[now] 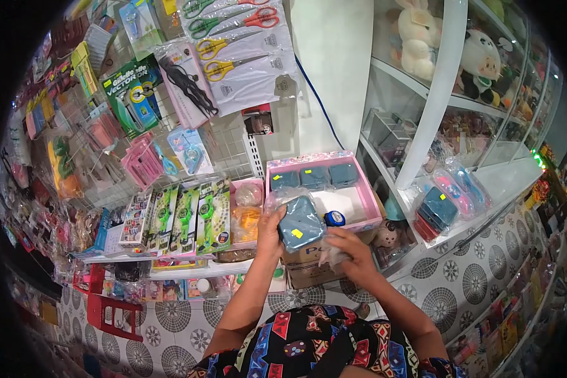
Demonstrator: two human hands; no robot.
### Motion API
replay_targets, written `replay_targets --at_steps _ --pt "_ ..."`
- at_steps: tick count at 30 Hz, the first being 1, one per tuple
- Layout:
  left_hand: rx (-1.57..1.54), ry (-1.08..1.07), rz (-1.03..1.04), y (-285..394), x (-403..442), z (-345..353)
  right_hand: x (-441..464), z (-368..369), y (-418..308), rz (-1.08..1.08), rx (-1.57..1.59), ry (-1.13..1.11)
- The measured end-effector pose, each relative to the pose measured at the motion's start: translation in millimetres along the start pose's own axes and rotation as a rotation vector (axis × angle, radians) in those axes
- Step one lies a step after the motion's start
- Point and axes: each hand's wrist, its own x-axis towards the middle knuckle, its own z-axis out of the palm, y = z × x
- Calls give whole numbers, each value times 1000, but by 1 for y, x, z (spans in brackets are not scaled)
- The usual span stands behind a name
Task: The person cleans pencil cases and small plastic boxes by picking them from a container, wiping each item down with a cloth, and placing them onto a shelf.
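Observation:
My left hand (271, 234) grips the left edge of a dark blue-grey square case (301, 222) in clear plastic, with a yellow sticker near its lower edge. At the case's lower right corner, my right hand (348, 251) has its fingers bent around crumpled clear wrap (331, 257). Behind the case stands a pink box (370, 200) with similar stickered cases (315, 177) in a row along its back. A small round blue item (334, 218) lies at the box's front, just right of the held case.
Carded green toy watches (186, 217) line the shelf at left, below hanging scissors (233, 63) and packaged goods. On the white ledge at right lie more wrapped cases (438, 209) and pink and blue packs. A red plastic stool (113, 309) stands lower left.

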Motion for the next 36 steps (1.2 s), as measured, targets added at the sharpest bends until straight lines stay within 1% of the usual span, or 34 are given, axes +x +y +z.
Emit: replay_targets --at_steps 2,4,6,7,10,11,14,16,17,20,21,24,27,29,31,32,34,35,36 --pt "-148 -63 -194 -12 4 -17 12 -10 -15 176 336 167" --pt "-189 -116 -272 -13 -9 -1 29 -19 -18 227 441 290" --pt "-220 -191 -320 -20 -15 7 50 -25 -17 156 312 354" --pt "-255 -230 -315 -21 -20 11 56 -25 -18 60 150 293" --pt "-264 -162 -276 -19 -22 22 50 3 -11 95 -10 205" --pt "-279 -175 -269 -18 -20 21 45 8 -14 130 27 218" --pt "-296 -209 -245 -15 -13 11 23 15 -22 198 183 150" --pt "-258 -231 -242 -12 -11 3 4 15 -17 168 226 150" --pt "-225 -208 -234 -12 -9 1 -4 14 -14 154 248 151" --pt "-314 -22 -204 -4 -1 4 -21 9 -9 688 731 220" --pt "-303 23 -157 -1 1 8 -20 12 -5 635 790 288" --pt "-262 130 -129 2 -1 27 -6 20 -5 391 497 415" --pt "-240 137 -127 -12 -20 49 17 37 2 219 295 423" --pt "-212 142 -98 -16 -34 64 26 44 3 309 475 494" --pt "-191 134 -90 -23 -37 58 32 41 3 362 624 524" --pt "-179 134 -84 -25 -38 54 34 38 2 366 610 493" --pt "-61 170 -147 -21 -44 48 37 29 0 373 585 428" --pt "-2 189 -181 -19 -46 45 39 25 0 406 667 411" --pt "-28 132 -212 -16 -47 39 40 20 1 439 748 394"
